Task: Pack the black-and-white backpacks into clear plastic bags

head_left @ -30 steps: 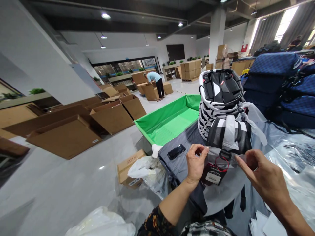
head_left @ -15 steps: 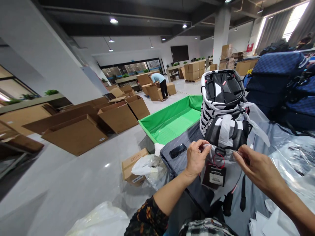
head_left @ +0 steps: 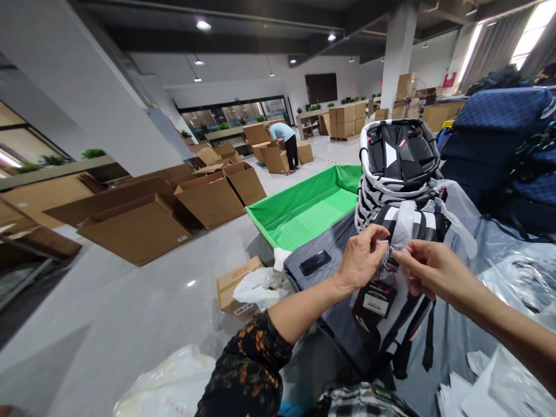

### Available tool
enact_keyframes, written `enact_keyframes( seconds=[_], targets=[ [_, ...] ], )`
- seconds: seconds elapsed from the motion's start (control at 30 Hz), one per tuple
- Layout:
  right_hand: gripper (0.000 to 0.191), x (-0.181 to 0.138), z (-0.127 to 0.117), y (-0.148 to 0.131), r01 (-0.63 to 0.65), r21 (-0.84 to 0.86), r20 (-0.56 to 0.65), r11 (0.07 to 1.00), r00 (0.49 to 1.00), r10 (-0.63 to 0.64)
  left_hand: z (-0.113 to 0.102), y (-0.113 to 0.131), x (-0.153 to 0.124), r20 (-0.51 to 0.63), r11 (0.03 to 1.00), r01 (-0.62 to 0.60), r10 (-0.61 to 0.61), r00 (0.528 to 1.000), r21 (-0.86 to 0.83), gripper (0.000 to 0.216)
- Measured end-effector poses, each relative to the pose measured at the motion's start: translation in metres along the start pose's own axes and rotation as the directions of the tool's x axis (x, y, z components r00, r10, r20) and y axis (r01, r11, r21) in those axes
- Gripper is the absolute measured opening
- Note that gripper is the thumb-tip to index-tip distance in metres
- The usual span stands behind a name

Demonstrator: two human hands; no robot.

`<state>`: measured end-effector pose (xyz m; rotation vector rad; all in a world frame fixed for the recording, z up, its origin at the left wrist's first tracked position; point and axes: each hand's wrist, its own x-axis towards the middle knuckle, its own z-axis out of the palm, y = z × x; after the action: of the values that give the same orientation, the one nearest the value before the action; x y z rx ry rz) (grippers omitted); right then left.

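Observation:
A black, white and grey backpack (head_left: 423,223) lies on the grey covered surface in front of me, a strip of white wrapping (head_left: 403,223) around its handle. My left hand (head_left: 362,258) is closed in a pinch on a thin whitish plastic wrap (head_left: 383,248) at the top of the bag. Close beside it, my right hand (head_left: 430,267) also pinches, seemingly on the same wrap; its fingertips partly hide what they hold. Below the hands hangs a dark hang tag (head_left: 374,302) with a white barcode label and red cord. Black straps (head_left: 428,341) trail from the bag.
Behind the bag rises a stack of similar backpacks (head_left: 397,153). A black phone (head_left: 315,262) lies to the left, near a green bin (head_left: 304,214). Blue checked bags (head_left: 504,116) and clear plastic (head_left: 521,278) are at right. Cardboard boxes (head_left: 143,231) stand leftward; a person (head_left: 284,139) bends farther off.
Both hands have moved up and closer together, my right hand going left towards my left hand. The hang tag has shifted slightly. The camera view has turned a little.

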<state>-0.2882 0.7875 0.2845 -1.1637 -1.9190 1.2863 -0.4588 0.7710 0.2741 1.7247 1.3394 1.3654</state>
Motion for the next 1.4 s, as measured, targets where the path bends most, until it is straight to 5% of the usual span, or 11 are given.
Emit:
enact_keyframes(
  seconds=[0.2,0.33,0.43,0.6,0.67,0.73,0.8,0.87,1.07,1.4],
  targets=[
    [0.043,0.0,0.005,-0.007,0.036,-0.053,0.106,0.998,0.994,-0.03,-0.006,-0.01,-0.023,-0.096,0.99,0.117,-0.124,0.988,-0.076,0.042],
    [0.047,-0.001,0.0,-0.003,0.08,-0.096,0.141,0.992,0.988,-0.066,0.001,-0.013,-0.04,-0.13,0.971,0.233,-0.224,0.966,0.059,0.036],
    [0.046,0.0,-0.001,-0.001,0.139,-0.122,0.181,0.983,0.977,-0.116,0.013,-0.016,-0.045,-0.207,0.963,0.22,-0.186,0.96,0.154,0.034],
    [0.055,-0.003,-0.01,0.004,0.204,-0.235,0.172,0.95,0.971,-0.166,0.03,-0.024,-0.047,-0.326,0.988,0.149,-0.131,0.936,0.029,0.028],
    [0.044,-0.006,-0.02,0.007,0.397,-0.461,0.066,0.794,0.908,-0.415,0.033,-0.025,-0.048,-0.374,0.988,0.137,-0.102,0.922,0.07,0.031],
    [0.028,-0.008,-0.029,0.009,0.531,-0.703,0.089,0.473,0.725,-0.683,0.035,-0.025,-0.047,-0.411,0.987,0.119,-0.063,0.909,0.111,0.027],
    [0.028,-0.007,-0.035,0.011,0.572,-0.799,0.234,0.185,0.579,-0.781,0.036,-0.024,-0.046,-0.448,0.987,0.116,-0.053,0.892,0.113,0.016],
    [0.036,-0.002,-0.036,0.012,0.589,-0.806,0.352,0.051,0.548,-0.758,0.037,-0.023,-0.046,-0.479,0.984,0.119,-0.042,0.877,0.13,0.012],
    [0.029,0.016,-0.031,0.012,0.616,-0.786,0.454,0.061,0.641,-0.619,0.036,-0.016,-0.053,-0.361,0.852,-0.051,0.274,0.891,0.52,0.019],
    [0.03,0.02,-0.033,0.019,0.634,-0.773,0.344,0.016,0.441,-0.829,0.047,0.003,-0.068,-0.155,0.46,-0.104,0.49,0.858,0.882,0.02]
  ],
)
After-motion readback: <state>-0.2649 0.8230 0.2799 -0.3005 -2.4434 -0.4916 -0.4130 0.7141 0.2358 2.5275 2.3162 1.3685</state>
